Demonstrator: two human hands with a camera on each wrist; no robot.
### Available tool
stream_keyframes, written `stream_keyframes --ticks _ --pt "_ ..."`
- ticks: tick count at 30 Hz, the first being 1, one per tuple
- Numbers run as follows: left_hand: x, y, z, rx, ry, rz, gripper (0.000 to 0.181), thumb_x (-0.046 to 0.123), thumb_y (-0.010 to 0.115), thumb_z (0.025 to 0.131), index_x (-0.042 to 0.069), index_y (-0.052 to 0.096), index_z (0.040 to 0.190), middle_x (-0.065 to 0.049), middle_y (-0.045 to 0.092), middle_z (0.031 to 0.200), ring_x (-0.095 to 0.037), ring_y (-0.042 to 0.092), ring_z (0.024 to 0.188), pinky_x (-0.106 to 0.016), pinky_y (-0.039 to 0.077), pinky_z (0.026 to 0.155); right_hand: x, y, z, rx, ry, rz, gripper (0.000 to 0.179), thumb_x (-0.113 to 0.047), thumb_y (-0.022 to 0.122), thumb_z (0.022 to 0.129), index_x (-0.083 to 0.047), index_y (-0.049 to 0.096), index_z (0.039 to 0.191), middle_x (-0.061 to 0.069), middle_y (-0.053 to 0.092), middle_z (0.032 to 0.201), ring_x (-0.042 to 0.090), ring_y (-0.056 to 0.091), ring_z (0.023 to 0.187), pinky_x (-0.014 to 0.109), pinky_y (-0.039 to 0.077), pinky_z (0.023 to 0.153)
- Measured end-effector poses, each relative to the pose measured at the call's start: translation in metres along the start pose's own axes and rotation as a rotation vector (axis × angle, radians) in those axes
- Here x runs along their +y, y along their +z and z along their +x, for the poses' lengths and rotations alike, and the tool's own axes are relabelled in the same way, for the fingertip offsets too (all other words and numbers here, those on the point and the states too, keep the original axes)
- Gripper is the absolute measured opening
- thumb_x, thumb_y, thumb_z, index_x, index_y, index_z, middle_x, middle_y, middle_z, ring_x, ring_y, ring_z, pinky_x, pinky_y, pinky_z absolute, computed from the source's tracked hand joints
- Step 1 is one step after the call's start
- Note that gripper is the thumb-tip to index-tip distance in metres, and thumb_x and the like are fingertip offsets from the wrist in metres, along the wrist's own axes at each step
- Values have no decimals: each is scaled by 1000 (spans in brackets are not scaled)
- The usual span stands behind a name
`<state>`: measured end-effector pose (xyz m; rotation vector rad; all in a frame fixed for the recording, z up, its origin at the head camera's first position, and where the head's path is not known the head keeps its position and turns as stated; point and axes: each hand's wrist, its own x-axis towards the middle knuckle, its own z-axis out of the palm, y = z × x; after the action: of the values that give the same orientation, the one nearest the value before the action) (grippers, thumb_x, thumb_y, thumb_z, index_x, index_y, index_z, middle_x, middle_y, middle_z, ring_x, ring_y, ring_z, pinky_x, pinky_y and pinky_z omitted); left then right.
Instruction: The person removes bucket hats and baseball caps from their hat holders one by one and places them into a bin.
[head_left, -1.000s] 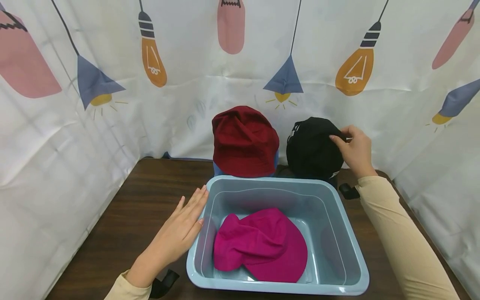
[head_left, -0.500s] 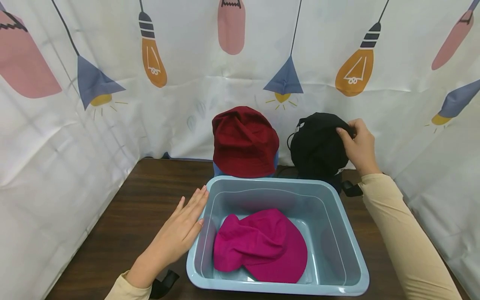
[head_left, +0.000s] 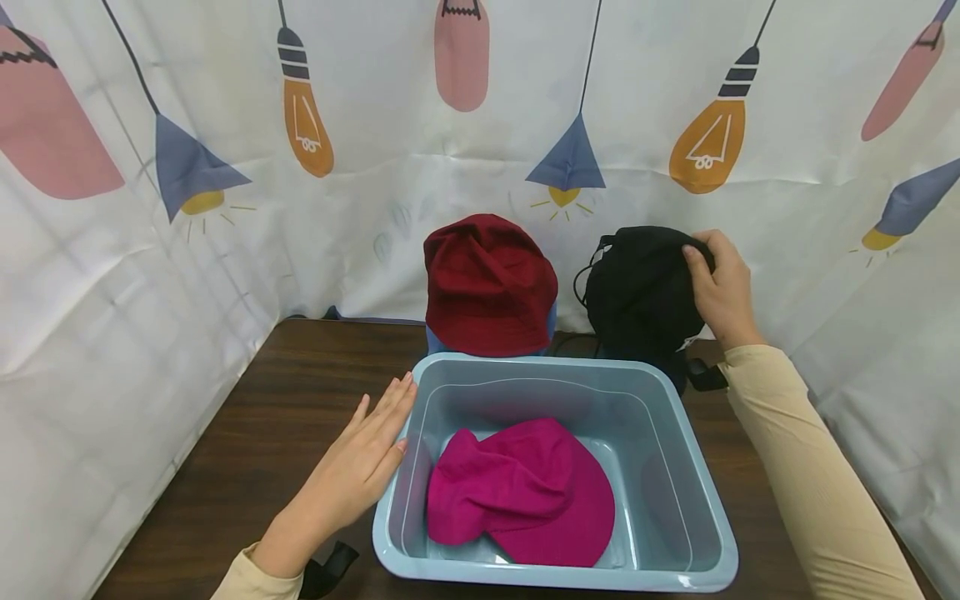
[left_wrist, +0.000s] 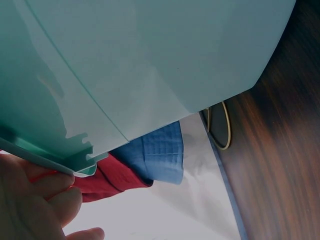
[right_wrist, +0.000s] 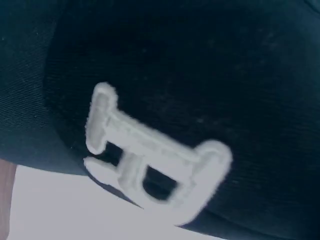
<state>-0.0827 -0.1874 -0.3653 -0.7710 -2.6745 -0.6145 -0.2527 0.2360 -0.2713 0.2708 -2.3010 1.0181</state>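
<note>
At the back right, my right hand (head_left: 722, 287) pinches the top edge of a black cap (head_left: 645, 292) between thumb and fingers. White raised lettering (right_wrist: 155, 160) on the cap's dark cloth fills much of the right wrist view. My left hand (head_left: 352, 458) lies with straight fingers against the left rim of a light blue plastic tub (head_left: 697, 467). Inside the tub, a magenta cap (head_left: 525, 492) rests on the bottom, its brim toward the right. In the left wrist view, the left fingers (left_wrist: 60, 200) touch the tub's rim from outside.
Behind the tub sits a dark red hat (head_left: 491, 287), with blue cloth (left_wrist: 155, 155) showing under it. A patterned white curtain (head_left: 360, 233) surrounds the back and sides of the dark wooden table (head_left: 300, 392).
My right hand has moved the black cap slightly up and to the right, and a thin cord loop now shows at its left. The left hand and tub stay in place.
</note>
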Motion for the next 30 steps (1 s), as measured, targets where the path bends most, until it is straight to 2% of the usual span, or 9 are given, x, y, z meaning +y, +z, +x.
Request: stream_keyframes --ticks 3,7,12,15,24,30 --pt "0 0 0 0 -2 -1 58 15 49 95 1 27 147 -12 25 153 -30 23 140 -51 11 112 -2 -1 1 34 -28 -17 28 -18 46 100 7 54 111 23 56 107 33 49 100 45 37 90" --pt "0 0 0 -1 -4 -2 58 15 49 95 1 28 147 -12 25 153 -30 23 140 -54 14 111 -3 -1 2 89 -63 -33 26 -18 48 99 6 56 107 22 58 102 31 51 94 37 38 86" --pt "0 -1 0 -1 -3 -3 58 15 49 96 1 27 147 -12 25 153 -30 22 140 -52 12 112 -3 -2 2 163 -128 -57 26 -19 50 98 7 56 101 23 62 95 31 53 83 22 35 74" --pt "0 -1 0 -2 -1 -5 58 15 48 96 1 27 148 -12 25 153 -30 22 140 -51 10 113 -4 -3 3 183 -178 -71 26 -18 50 98 8 56 97 25 62 89 31 53 75 19 32 67" --pt "0 -1 -1 -2 -8 -8 58 15 48 96 2 27 148 -12 25 153 -31 23 140 -49 9 113 -5 -8 7 167 -298 -123 21 -13 52 97 7 52 92 26 59 79 34 52 65 31 32 60" --pt "0 0 -1 4 5 -3 58 15 49 96 2 26 148 -12 25 154 -29 22 140 -52 12 112 -9 -11 8 164 -351 -167 17 -9 54 95 7 51 90 25 56 70 35 49 59 34 30 56"
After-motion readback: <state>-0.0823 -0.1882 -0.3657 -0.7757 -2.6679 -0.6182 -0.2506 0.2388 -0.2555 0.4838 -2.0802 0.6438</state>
